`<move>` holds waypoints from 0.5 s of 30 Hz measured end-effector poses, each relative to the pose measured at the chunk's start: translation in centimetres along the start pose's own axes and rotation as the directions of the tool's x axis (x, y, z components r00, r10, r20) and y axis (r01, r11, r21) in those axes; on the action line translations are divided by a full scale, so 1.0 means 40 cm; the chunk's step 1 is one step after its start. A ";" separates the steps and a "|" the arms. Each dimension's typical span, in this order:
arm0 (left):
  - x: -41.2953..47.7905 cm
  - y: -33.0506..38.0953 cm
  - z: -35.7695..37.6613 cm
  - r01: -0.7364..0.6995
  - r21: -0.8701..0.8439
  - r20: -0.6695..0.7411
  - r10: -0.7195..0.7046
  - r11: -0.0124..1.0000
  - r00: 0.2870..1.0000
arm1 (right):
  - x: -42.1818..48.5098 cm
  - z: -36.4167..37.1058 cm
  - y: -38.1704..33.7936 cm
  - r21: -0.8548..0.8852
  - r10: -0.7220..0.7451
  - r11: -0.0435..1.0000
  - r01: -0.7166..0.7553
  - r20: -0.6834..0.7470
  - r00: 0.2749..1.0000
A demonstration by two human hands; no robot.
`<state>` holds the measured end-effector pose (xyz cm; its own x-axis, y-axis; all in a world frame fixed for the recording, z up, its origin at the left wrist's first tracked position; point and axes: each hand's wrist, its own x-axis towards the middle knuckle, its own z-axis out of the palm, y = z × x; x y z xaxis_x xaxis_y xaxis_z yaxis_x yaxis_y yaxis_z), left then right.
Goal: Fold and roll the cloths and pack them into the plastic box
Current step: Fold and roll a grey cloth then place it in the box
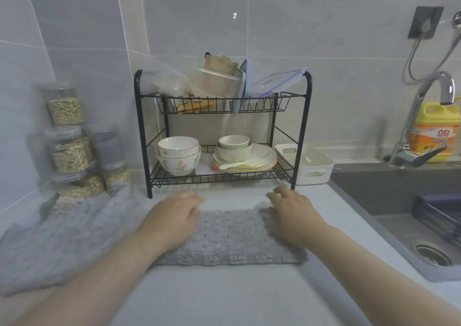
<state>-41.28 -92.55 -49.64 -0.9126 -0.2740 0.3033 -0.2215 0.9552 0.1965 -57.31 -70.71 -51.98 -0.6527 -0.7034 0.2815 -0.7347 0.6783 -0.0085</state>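
A grey fluffy cloth (229, 238) lies folded into a flat rectangle on the white counter in front of me. My left hand (172, 216) rests on its left end, fingers stretched forward. My right hand (291, 213) lies on its right end, fingers relaxed and slightly bent. A heap of more grey cloths (57, 236) lies at the left of the counter. The white plastic box (309, 163) stands empty to the right of the dish rack, its handle slots showing.
A black two-tier dish rack (222, 136) with bowls, plates and containers stands right behind the cloth. Stacked jars (69, 136) of grain fill the left corner. A grey sink (404, 211), a tap (424, 116) and a yellow detergent bottle (436, 131) are at the right.
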 end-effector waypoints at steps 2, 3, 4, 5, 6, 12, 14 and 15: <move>-0.036 0.023 0.009 -0.068 -0.071 0.168 0.079 0.995 0.983 | -0.043 -0.006 -0.044 0.042 -0.162 0.986 0.161 0.027 0.986; -0.052 0.026 0.021 -0.075 -0.039 0.278 0.083 0.996 0.957 | -0.062 -0.001 -0.061 0.077 -0.205 0.977 0.201 0.059 0.977; -0.063 0.022 0.035 -0.073 -0.002 0.357 0.069 0.997 0.932 | -0.077 0.006 -0.072 0.099 -0.220 0.973 0.211 0.100 0.970; -0.069 0.016 0.045 -0.067 0.024 0.397 0.052 0.997 0.916 | -0.085 0.013 -0.075 0.110 -0.209 0.975 0.194 0.155 0.966; -0.071 0.009 0.052 -0.067 0.043 0.414 0.043 0.997 0.909 | -0.089 0.019 -0.071 0.112 -0.180 0.981 0.159 0.207 0.962; -0.088 -0.003 0.045 -0.083 0.056 0.466 0.047 0.995 0.884 | -0.104 0.021 -0.069 0.109 -0.116 0.990 0.088 0.291 0.950; -0.101 0.006 0.041 -0.079 0.063 0.476 0.040 0.995 0.878 | -0.121 0.008 -0.073 0.111 -0.115 0.990 0.085 0.301 0.947; -0.111 0.015 0.039 -0.083 0.067 0.480 0.041 0.994 0.876 | -0.134 0.002 -0.072 0.108 -0.115 0.990 0.086 0.309 0.944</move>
<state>-37.90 -90.59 -52.31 -0.9737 -0.1470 -0.1738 -0.1672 0.9800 0.1076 -51.70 -68.91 -53.54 -0.5885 -0.8079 -0.0303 -0.8036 0.5886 -0.0884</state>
